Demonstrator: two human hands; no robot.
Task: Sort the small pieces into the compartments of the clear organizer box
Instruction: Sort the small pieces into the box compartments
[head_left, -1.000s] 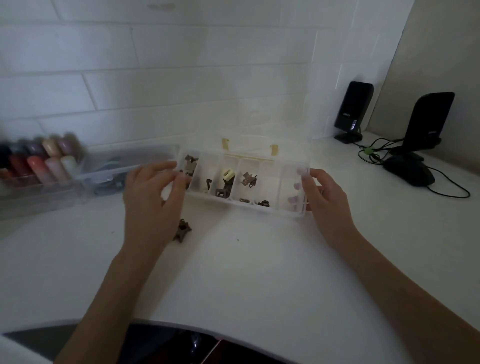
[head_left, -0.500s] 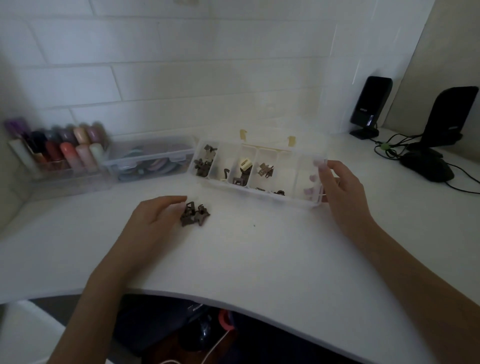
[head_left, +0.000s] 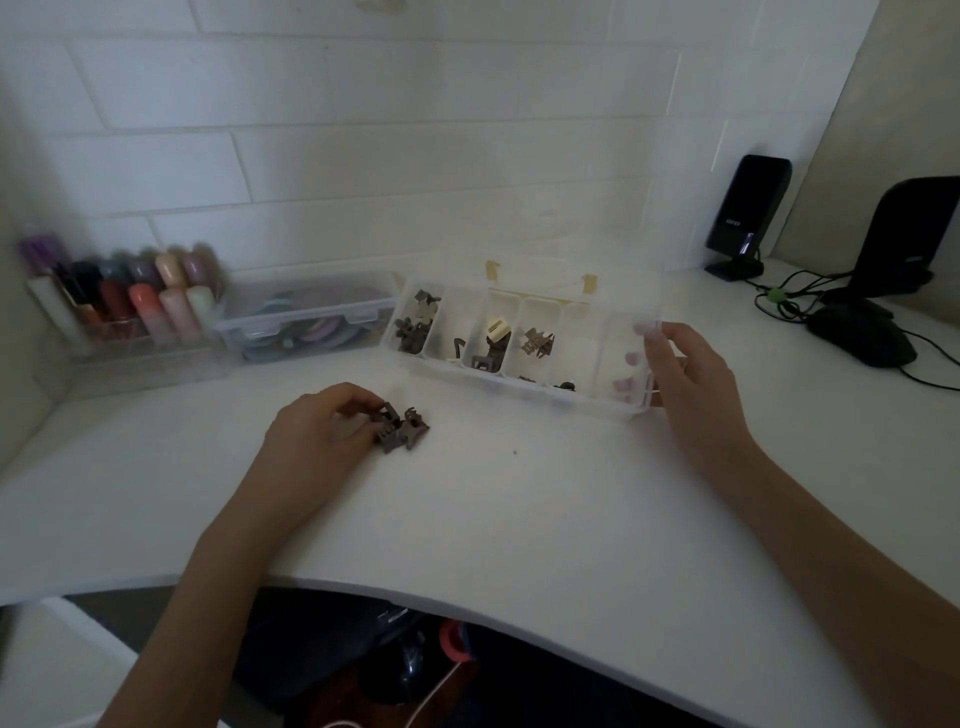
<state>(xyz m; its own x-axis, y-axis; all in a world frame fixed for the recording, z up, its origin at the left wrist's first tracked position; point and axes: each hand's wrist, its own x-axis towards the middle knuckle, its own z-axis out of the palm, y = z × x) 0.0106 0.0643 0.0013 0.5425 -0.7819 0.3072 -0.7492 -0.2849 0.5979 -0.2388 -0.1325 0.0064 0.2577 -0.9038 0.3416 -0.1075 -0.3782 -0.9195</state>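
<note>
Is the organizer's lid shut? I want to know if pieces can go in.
No, the organizer box stands open, its compartments uncovered and pieces visible inside.

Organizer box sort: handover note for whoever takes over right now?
Left hand: on the desk, fingers curled onto the loose brown clips in front of the box; whether one is already pinched is unclear.
Right hand: grips the right end of the organizer box, steadying it.
Box: lid open, at the back of the desk. Clips lie in the left and middle compartments, including one cream clip; the rightmost one looks empty.
Done: most pieces sorted.
Left: the small cluster of brown clips by the left hand goes into the box.
</note>
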